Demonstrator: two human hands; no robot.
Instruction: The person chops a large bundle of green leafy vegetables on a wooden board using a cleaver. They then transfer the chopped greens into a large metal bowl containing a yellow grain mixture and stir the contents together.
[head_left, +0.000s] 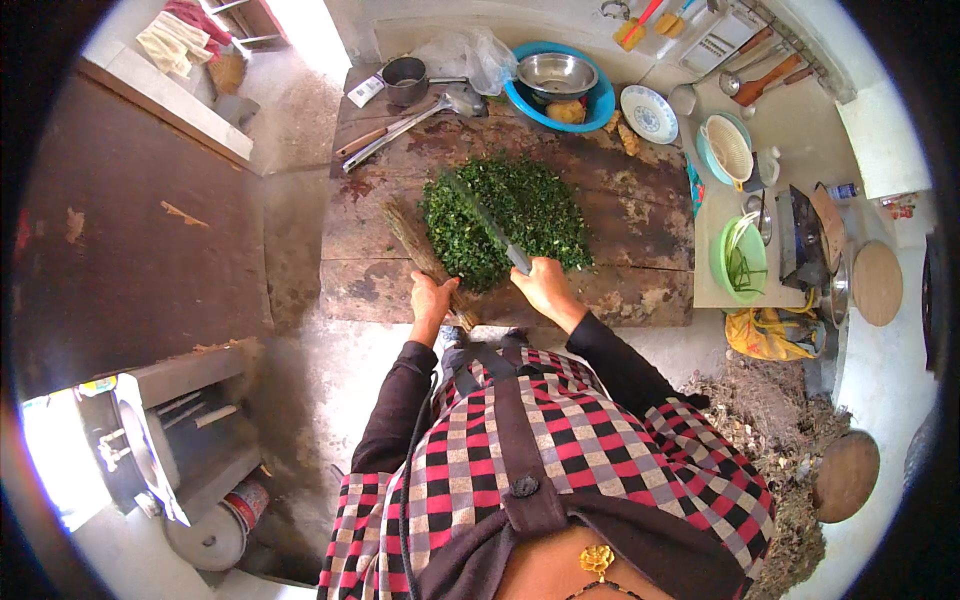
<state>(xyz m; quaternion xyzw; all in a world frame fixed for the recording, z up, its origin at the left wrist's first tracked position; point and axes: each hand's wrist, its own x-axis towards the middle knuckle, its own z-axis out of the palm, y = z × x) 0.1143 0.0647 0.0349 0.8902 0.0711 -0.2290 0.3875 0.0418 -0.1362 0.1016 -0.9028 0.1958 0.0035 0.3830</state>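
Note:
A wide heap of finely chopped dark green leaves (540, 202) lies on a worn wooden table (645, 232). My right hand (551, 289) grips the handle of a knife (487, 219); its blade reaches over the heap toward the far left, and I cannot tell whether it touches the leaves. At the heap's near left edge, my left hand (433, 300) is closed around a bundle of dry straw stalks, likely a small hand brush (409, 238). The bundle slants along the left side of the leaves, one end pointing away from me.
Along the table's far side are a small saucepan (405, 81), a metal ladle (405, 129), a blue basin (609, 105) holding a steel bowl (559, 73), ginger (628, 139) and a patterned plate (649, 114). A side counter at right holds a green basin (718, 262).

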